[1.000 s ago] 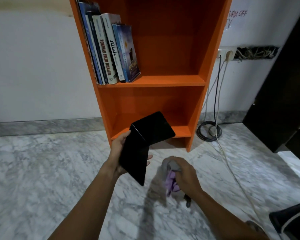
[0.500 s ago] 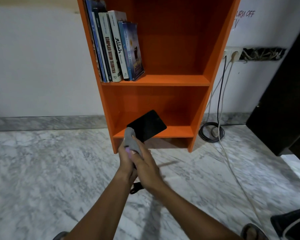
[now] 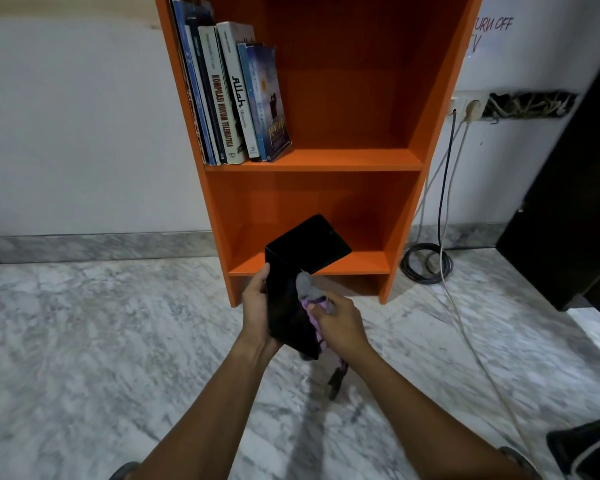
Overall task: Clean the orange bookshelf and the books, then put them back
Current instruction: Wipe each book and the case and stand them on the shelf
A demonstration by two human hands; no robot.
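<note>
Cloth (image 3: 307,289) has slid off the left side of the black book (image 3: 284,306) since half a second back. It was bunched over the left hand then, and now it sits on the inner fold, close to the right edge.

Head view (the only one we get): the left hand (image 3: 257,306) has its grip wrapped round the book's left edge, thumb on the front and fingers behind. The right hand (image 3: 343,327) has its grip closed on the grey and purple cloth and presses it against the dark cover. A tail of cloth dangles below the wrist.

The book is open and bent. Its lower half is in the hands, and the upper flap tips away, hanging just over the front lip of the bottom shelf (image 3: 361,263) of the orange bookshelf (image 3: 354,160). I can't tell if it touches. The long axis runs from the wrists up and away toward that shelf, so the slot is straight ahead of the left hand, and I'd guess that hand does the putting back.

Wiping looks unfinished to me. The other books (image 3: 234,98) already stand on the shelf above, leaning against its left wall.
</note>
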